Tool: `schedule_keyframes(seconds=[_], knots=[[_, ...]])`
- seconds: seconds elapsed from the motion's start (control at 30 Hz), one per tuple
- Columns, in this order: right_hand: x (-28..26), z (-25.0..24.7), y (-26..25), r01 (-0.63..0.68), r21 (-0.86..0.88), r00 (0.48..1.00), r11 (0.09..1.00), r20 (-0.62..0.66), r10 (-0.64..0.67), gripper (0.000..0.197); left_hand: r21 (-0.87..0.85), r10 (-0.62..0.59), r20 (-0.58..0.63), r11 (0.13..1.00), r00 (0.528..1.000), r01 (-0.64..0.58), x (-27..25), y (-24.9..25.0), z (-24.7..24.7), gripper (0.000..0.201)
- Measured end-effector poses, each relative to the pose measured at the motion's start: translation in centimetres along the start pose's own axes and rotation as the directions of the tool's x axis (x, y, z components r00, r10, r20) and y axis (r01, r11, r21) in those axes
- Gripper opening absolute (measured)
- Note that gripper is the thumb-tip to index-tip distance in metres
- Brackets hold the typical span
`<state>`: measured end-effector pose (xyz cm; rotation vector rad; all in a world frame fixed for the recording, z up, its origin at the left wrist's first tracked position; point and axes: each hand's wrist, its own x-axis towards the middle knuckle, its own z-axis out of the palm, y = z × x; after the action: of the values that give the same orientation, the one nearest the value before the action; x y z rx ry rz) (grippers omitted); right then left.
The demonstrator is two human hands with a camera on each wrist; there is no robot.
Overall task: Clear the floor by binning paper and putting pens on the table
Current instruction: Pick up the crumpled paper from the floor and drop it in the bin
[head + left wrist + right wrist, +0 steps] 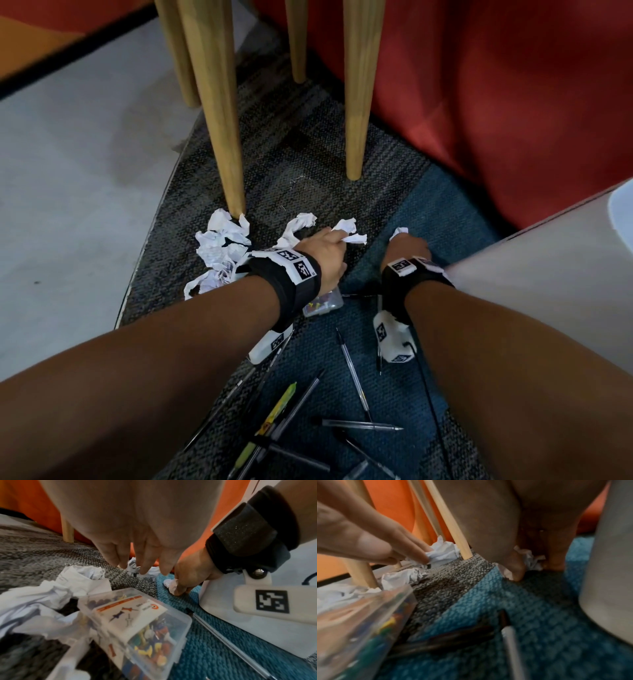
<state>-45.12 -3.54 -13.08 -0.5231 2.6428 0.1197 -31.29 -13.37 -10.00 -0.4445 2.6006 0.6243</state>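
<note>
My left hand (337,237) reaches onto the grey carpet and pinches a crumpled white paper (350,230) between thumb and fingertips (143,570); the right wrist view shows the same paper (441,554). My right hand (406,241) is down on the blue carpet and grips a small paper ball (169,585), which shows between thumb and fingers (531,559). More crumpled paper (222,248) is heaped at a wooden leg. Several pens (354,373) lie scattered on the carpet below my wrists.
A clear box of coloured pushpins (137,626) lies under my left wrist, with a pen (223,635) beside it. Wooden chair legs (219,113) stand ahead, and a red upholstered wall (496,102) lies behind. A pale grey rounded object (611,574) crowds the right side.
</note>
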Motion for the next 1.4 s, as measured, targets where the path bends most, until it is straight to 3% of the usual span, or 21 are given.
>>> schedule_keyframes(seconds=[0.1,0.4,0.63,0.77,0.87,0.93,1.03,1.2,1.3,1.4], knots=[[0.0,-0.9,0.6,0.097,-0.016,0.995,0.995,-0.01,-0.097,0.025,-0.013,0.017,-0.06,1.0,0.998,-0.018,-0.3,-0.1,0.4,0.044],[-4.3,-2.8,0.8,0.186,0.11,0.982,0.976,-0.035,-0.183,0.012,-0.036,-0.006,-0.151,0.999,0.988,0.001,-2.5,0.3,0.6,0.04],[-7.9,-3.8,0.9,0.024,0.417,1.0,0.909,-0.021,-0.016,0.027,-0.066,-0.037,-0.169,0.997,0.985,0.026,-6.3,1.2,-2.9,0.047],[-10.2,-6.2,2.6,0.111,0.528,0.99,0.842,-0.134,-0.046,0.036,-0.111,-0.058,-0.263,0.993,0.963,0.029,-9.6,2.7,-6.6,0.049],[-12.4,-8.5,3.9,0.298,0.537,0.924,0.79,-0.371,-0.096,0.022,-0.132,-0.047,-0.381,0.991,0.923,-0.004,-11.9,5.2,-9.9,0.049],[-13.8,-10.0,4.3,0.39,0.575,0.88,0.719,-0.462,-0.108,0.016,-0.167,-0.029,-0.457,0.984,0.889,-0.054,-13.1,7.4,-11.7,0.048],[-16.7,-13.3,5.1,0.504,0.625,0.828,0.596,-0.545,-0.128,0.021,-0.232,-0.003,-0.551,0.961,0.834,-0.15,-14.7,10.9,-13.4,0.045],[-22.2,-19.4,9.2,0.593,0.611,0.77,0.525,-0.62,-0.15,0.045,-0.229,0.06,-0.656,0.934,0.752,-0.275,-16.7,15.8,-15.0,0.041],[-23.6,-22.4,13.2,0.639,0.533,0.72,0.555,-0.668,-0.187,0.042,-0.208,0.082,-0.677,0.932,0.731,-0.297,-17.0,18.3,-16.0,0.038],[-22.5,-24.1,17.4,0.557,0.434,0.75,0.707,-0.628,-0.205,0.039,-0.187,0.129,-0.673,0.923,0.728,-0.336,-16.3,20.9,-16.7,0.036]])
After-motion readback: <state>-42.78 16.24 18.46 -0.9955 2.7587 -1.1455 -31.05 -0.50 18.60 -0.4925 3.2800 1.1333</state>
